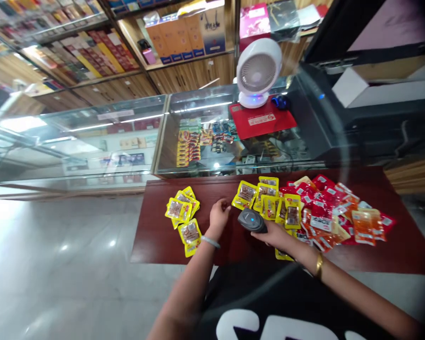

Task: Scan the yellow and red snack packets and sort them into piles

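My right hand is wrapped around a dark grey barcode scanner, whose head points left and shows a small blue light. My left hand is just above the dark red table, with loosely bent fingers apart and nothing visible in them. Right beside its fingertips lies a yellow snack packet with a clear window. More yellow packets overlap to the right, partly behind my right hand. To the left of my left hand is a smaller group of yellow packets, with another packet nearer me.
Red and orange packets are heaped on the right of the table. Behind it stands a glass display counter bearing a white fan and a red folder. Dark equipment is at the right; shelves of boxes line the back.
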`<state>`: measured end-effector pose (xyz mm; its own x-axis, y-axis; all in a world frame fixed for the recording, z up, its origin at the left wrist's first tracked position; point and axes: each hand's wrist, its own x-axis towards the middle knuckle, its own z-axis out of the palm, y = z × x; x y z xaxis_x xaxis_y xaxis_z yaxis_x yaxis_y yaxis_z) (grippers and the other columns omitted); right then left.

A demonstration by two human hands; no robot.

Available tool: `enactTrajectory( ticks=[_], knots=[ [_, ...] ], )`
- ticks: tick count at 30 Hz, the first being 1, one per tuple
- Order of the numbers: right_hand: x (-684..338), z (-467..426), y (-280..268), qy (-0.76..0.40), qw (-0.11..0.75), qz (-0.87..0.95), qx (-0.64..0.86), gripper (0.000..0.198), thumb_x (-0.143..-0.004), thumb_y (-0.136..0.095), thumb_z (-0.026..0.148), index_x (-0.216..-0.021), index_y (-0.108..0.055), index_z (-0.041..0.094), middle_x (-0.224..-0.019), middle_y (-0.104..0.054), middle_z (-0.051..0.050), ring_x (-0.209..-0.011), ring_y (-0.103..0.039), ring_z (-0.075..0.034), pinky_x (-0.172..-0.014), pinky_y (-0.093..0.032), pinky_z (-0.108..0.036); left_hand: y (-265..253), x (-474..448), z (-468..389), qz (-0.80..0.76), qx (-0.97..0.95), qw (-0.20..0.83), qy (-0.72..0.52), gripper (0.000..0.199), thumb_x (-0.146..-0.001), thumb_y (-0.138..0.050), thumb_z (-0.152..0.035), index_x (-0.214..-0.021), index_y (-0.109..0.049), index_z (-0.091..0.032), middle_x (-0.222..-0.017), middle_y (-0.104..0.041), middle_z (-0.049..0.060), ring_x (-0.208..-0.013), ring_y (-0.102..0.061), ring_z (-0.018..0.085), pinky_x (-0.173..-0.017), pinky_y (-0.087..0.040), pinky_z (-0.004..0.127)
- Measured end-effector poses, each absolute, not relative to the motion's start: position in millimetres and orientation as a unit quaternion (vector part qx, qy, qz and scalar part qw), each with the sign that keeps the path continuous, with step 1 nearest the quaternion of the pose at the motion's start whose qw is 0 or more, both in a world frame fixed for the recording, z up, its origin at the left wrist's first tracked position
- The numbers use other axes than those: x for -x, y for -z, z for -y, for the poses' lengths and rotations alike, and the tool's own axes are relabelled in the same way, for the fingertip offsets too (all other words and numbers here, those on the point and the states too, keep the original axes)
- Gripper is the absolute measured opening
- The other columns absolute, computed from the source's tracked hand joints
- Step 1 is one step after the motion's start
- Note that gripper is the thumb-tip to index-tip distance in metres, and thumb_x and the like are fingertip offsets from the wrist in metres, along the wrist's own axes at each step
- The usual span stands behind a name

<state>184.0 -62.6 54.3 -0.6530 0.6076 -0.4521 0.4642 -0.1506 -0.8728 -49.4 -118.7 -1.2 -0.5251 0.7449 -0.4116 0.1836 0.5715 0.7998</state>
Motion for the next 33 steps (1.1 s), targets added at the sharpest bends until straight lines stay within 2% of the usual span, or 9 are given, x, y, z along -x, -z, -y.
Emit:
enactTrajectory(
  ticks=[3, 6, 8, 11, 13, 17, 21, 27, 33],
  knots=[
    [-171, 69, -52, -0.644, 0.026, 0.667, 0.374, 0.042, -0.074, -0.075, 0.039, -0.111, -0.072, 0.019, -0.103, -0.079, -0.008, -0.097, -0.073, -0.034, -0.092, -0.056, -0.049, -11, 71, 185, -0.907, -0.291, 0.209, -0.22, 0.042, -0.082, -0.065, -0.037, -0.118, -0.059, -0.017, -0.118, -0.064, 0.015, -0.118, -0.055, 0.03, -0.103, -0.039, 0.043],
    [-164, 76, -48, -0.643, -0.001, 0.687, 0.337, 0.047, -0.074, -0.075, 0.04, -0.114, -0.071, 0.017, -0.111, -0.077, -0.01, -0.103, -0.071, -0.035, -0.095, -0.054, -0.049, -16, 93, 238, -0.978, -0.16, 0.096, -0.091, 0.068, -0.077, -0.068, -0.053, -0.131, -0.049, -0.016, -0.135, -0.053, 0.02, -0.131, -0.044, 0.036, -0.103, -0.037, 0.046],
    [-162, 79, -46, -0.637, -0.019, 0.696, 0.331, 0.048, -0.073, -0.076, 0.041, -0.115, -0.071, 0.016, -0.111, -0.077, -0.011, -0.104, -0.071, -0.035, -0.096, -0.054, -0.049, -13, 106, 258, -0.984, -0.104, 0.14, -0.039, 0.07, -0.073, -0.07, -0.058, -0.126, -0.051, -0.018, -0.133, -0.055, 0.02, -0.128, -0.048, 0.038, -0.098, -0.041, 0.045],
    [-162, 81, -46, -0.631, -0.03, 0.702, 0.329, 0.05, -0.072, -0.078, 0.042, -0.114, -0.071, 0.016, -0.111, -0.077, -0.012, -0.103, -0.071, -0.035, -0.095, -0.054, -0.048, -3, 114, 272, -0.957, -0.107, 0.265, -0.039, 0.045, -0.078, -0.066, -0.054, -0.104, -0.059, -0.018, -0.111, -0.067, 0.016, -0.106, -0.063, 0.032, -0.083, -0.046, 0.037],
    [-161, 82, -47, -0.636, -0.032, 0.701, 0.319, 0.049, -0.073, -0.077, 0.042, -0.114, -0.07, 0.016, -0.112, -0.077, -0.012, -0.103, -0.071, -0.035, -0.095, -0.055, -0.048, 5, 111, 274, -0.941, -0.123, 0.3, -0.096, 0.032, -0.082, -0.065, -0.044, -0.1, -0.059, -0.018, -0.099, -0.07, 0.012, -0.093, -0.068, 0.027, -0.074, -0.046, 0.031],
    [-162, 82, -47, -0.641, -0.039, 0.699, 0.315, 0.048, -0.074, -0.077, 0.041, -0.115, -0.07, 0.016, -0.113, -0.076, -0.011, -0.104, -0.071, -0.035, -0.096, -0.054, -0.048, 21, 89, 267, -0.905, -0.129, 0.34, -0.222, 0.034, -0.075, -0.071, -0.025, -0.106, -0.06, -0.016, -0.088, -0.073, 0.008, -0.083, -0.069, 0.021, -0.068, -0.046, 0.026],
    [-168, 82, -49, -0.631, -0.042, 0.698, 0.335, 0.047, -0.072, -0.078, 0.038, -0.113, -0.07, 0.016, -0.112, -0.076, -0.012, -0.104, -0.07, -0.035, -0.096, -0.053, -0.049, 30, 68, 245, -0.835, -0.178, 0.424, -0.301, 0.016, -0.073, -0.071, -0.03, -0.081, -0.067, -0.017, -0.078, -0.073, 0.007, -0.073, -0.067, 0.02, -0.067, -0.048, 0.027],
    [-181, 81, -53, -0.633, 0.01, 0.674, 0.382, 0.047, -0.073, -0.077, 0.037, -0.115, -0.07, 0.017, -0.111, -0.077, -0.011, -0.102, -0.071, -0.033, -0.095, -0.054, -0.048, 26, 57, 205, -0.751, -0.156, 0.432, -0.474, 0.029, -0.067, -0.071, -0.042, -0.075, -0.06, -0.017, -0.074, -0.068, 0.003, -0.07, -0.063, 0.017, -0.067, -0.05, 0.027],
    [-187, 76, -52, -0.614, 0.052, 0.664, 0.424, 0.044, -0.073, -0.077, 0.038, -0.111, -0.071, 0.017, -0.11, -0.077, -0.011, -0.103, -0.07, -0.034, -0.095, -0.053, -0.049, 22, 58, 179, -0.72, -0.175, 0.464, -0.486, 0.027, -0.066, -0.071, -0.038, -0.072, -0.055, -0.017, -0.069, -0.063, 0.001, -0.064, -0.058, 0.014, -0.063, -0.048, 0.026]
  ],
)
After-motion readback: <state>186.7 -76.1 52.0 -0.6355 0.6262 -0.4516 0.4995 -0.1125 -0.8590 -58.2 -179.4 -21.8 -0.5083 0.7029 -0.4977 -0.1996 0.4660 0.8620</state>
